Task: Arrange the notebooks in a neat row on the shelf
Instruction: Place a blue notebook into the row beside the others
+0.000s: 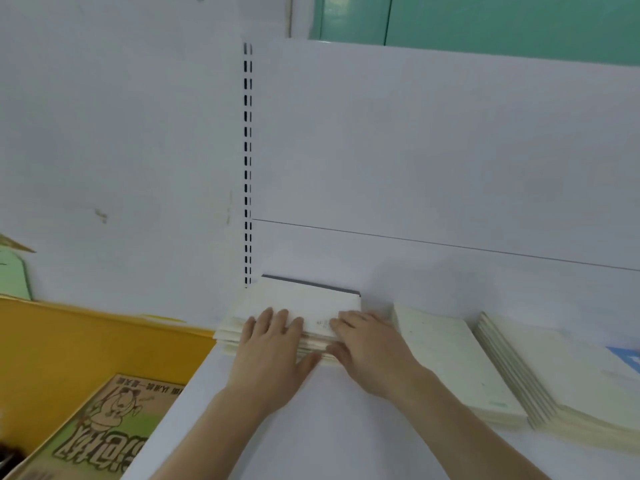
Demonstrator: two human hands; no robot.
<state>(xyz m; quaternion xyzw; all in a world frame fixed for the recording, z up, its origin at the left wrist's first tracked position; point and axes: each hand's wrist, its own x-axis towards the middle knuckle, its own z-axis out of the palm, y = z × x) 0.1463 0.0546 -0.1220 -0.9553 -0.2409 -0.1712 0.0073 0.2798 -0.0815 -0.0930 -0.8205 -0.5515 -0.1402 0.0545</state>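
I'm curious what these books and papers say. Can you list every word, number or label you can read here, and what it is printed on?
Tan and green printed cardboard box with a cartoon figure: large stylised characters, upside down and blurred; not readable.
Top cream notebook of the stack under both hands: small grey print, too small to read.
Cream notebook stack to the right: faint green mark near its front edge, unreadable.
Blue patch at the right edge: no legible text.
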